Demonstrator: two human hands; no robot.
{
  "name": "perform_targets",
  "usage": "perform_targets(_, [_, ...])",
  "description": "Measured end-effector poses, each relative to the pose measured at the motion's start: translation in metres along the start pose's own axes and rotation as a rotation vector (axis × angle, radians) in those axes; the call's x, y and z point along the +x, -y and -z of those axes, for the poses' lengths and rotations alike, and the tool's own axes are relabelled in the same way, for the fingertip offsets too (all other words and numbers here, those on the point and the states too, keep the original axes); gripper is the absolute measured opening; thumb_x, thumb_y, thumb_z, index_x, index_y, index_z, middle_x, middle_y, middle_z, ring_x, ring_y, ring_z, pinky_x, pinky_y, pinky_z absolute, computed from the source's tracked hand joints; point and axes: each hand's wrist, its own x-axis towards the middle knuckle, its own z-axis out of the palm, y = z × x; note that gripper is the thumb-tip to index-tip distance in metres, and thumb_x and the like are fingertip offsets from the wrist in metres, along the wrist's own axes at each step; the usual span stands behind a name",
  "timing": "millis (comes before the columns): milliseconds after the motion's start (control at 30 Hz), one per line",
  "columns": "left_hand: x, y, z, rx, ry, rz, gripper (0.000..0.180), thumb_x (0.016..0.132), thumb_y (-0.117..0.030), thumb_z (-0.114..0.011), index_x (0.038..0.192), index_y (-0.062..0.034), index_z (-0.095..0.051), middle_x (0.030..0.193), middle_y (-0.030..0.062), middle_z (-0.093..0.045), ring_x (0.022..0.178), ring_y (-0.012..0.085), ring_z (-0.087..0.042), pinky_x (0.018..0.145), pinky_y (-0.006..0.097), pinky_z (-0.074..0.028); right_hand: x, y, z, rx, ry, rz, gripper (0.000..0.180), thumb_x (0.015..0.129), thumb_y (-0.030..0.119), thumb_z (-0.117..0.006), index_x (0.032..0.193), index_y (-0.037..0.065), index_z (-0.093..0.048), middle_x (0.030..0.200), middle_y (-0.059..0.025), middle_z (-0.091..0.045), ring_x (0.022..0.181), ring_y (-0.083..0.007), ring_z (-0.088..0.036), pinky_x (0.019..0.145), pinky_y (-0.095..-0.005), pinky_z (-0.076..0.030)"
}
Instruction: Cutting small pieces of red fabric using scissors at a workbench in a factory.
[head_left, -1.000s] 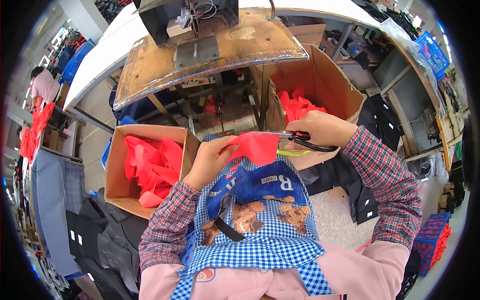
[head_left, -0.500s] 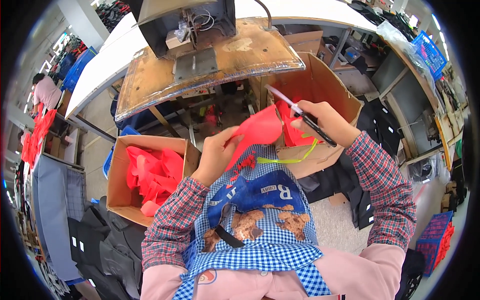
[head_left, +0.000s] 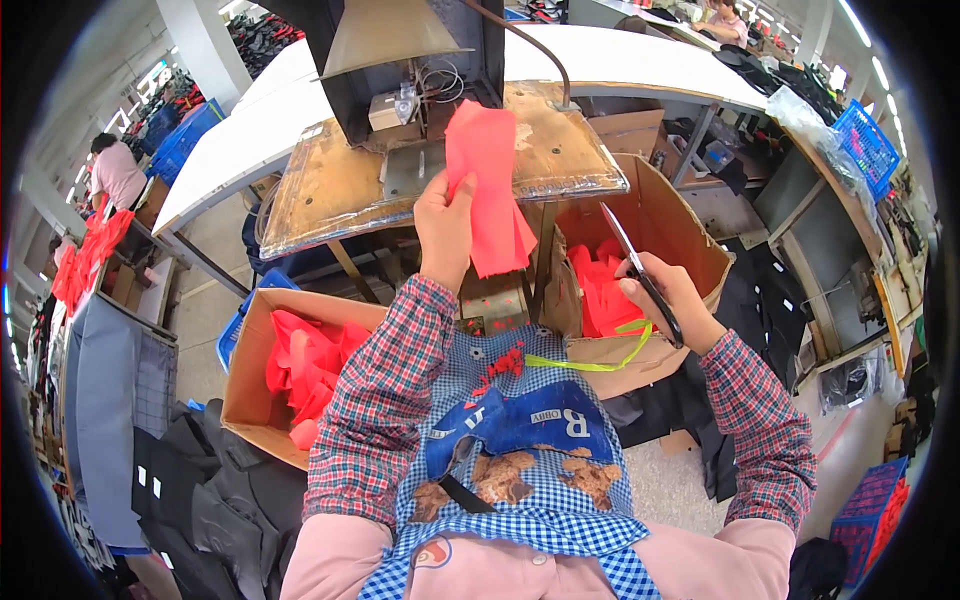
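Observation:
My left hand is closed on a red fabric piece, pinched between thumb and fingers at its left edge. The piece hangs in front of the worn wooden worktop, its lower end folded over. A pair of scissors with dark handles is in my right hand, the blades pointing up and to the left, apart from the fabric. Below that hand, red pieces lie in the right cardboard box. More red pieces fill the left cardboard box.
A machine with exposed wires stands on the worktop. Small red scraps lie on my checked apron. A yellow-green strip hangs over the right box's edge. Dark fabric panels lie at the lower left. Other people are in the background.
My left hand has raised the red piece up and forward, over the worktop. The scissors have moved down and away from the fabric with my right hand. The view has tilted up slightly.

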Motion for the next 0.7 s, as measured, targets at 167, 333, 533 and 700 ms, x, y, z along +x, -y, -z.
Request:
perform_targets(167, [0.025, 0.01, 0.009, -0.306, -0.066, 0.054, 0.021, 0.101, -0.008, -0.062, 0.118, 0.0032, -0.065, 0.109, 0.0049, -0.071, 0.093, 0.01, -0.065, 0.083, 0.026, -0.053, 0.0, 0.004, -0.001, 0.02, 0.022, -0.018, 0.026, 0.098, 0.026, -0.068, 0.104, 0.002, -0.061, 0.066, -0.0034, -0.047, 0.061, -0.0077, -0.042, 0.057, -0.027, -0.039])
perform_targets(333, [0.039, 0.019, 0.01, -0.362, -0.064, 0.075, 0.021, 0.1, -0.007, -0.062, 0.118, 0.003, -0.065, 0.11, 0.0056, -0.071, 0.095, 0.0119, -0.066, 0.086, 0.028, -0.054, -0.002, -0.001, -0.002, -0.017, 0.035, 0.048, 0.027, 0.097, 0.025, -0.07, 0.106, 0.001, -0.062, 0.068, -0.0075, -0.054, 0.062, -0.0105, -0.049, 0.059, -0.0284, -0.044])
perform_targets(533, [0.049, 0.028, 0.019, -0.41, -0.104, 0.089, 0.023, 0.1, -0.008, -0.063, 0.121, 0.0021, -0.065, 0.113, 0.007, -0.071, 0.097, 0.0142, -0.067, 0.088, 0.029, -0.055, -0.001, 0.0, -0.001, -0.036, 0.049, 0.037, 0.03, 0.096, 0.026, -0.071, 0.109, 0.0, -0.063, 0.074, -0.0119, -0.06, 0.063, -0.0149, -0.054, 0.062, -0.0299, -0.046])
perform_targets(700, [0.052, 0.032, 0.021, -0.419, -0.124, 0.093, 0.024, 0.099, -0.008, -0.064, 0.121, 0.0018, -0.065, 0.113, 0.0065, -0.071, 0.097, 0.0145, -0.068, 0.087, 0.029, -0.056, -0.002, 0.001, -0.002, -0.035, 0.056, 0.033, 0.032, 0.095, 0.028, -0.072, 0.11, 0.0, -0.063, 0.077, -0.0129, -0.061, 0.066, -0.0163, -0.056, 0.064, -0.0304, -0.046])
